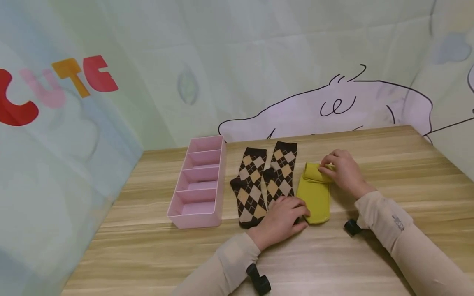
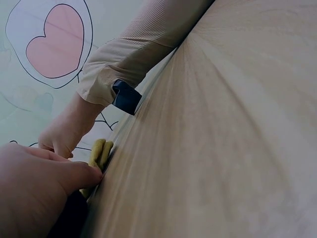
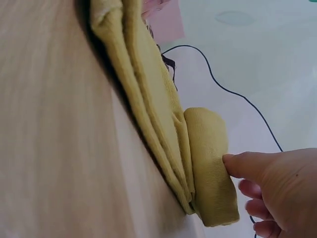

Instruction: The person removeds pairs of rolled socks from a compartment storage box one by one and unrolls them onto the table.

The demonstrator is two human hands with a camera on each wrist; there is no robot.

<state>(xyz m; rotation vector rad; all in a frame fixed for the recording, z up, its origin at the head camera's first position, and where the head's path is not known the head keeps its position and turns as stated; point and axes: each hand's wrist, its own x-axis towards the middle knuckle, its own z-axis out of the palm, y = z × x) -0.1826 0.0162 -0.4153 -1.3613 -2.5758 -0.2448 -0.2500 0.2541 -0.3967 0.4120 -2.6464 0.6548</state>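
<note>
A pair of yellow socks (image 1: pixel 314 201) lies flat and layered on the table, its far end turned over into a thick roll (image 3: pixel 210 166). My right hand (image 1: pixel 344 172) holds that roll at its right end, thumb (image 3: pixel 247 166) on the fabric and the other fingers bent behind. At the lower left edge of the yellow socks, my left hand (image 1: pixel 281 220) rests low with fingertips on the fabric and thumb by the tabletop. Two brown argyle socks, one on the left (image 1: pixel 252 187) and one on the right (image 1: pixel 282 172), lie side by side; my left hand covers the right one's toe.
A pink box (image 1: pixel 219 205) with several compartments stands left of the argyle socks. The wooden table (image 1: pixel 148 246) meets a printed cloth backdrop (image 1: pixel 166 82) at its far edge. Dark wrist devices, including one on the right sleeve (image 1: pixel 352 227), hang beneath the cuffs.
</note>
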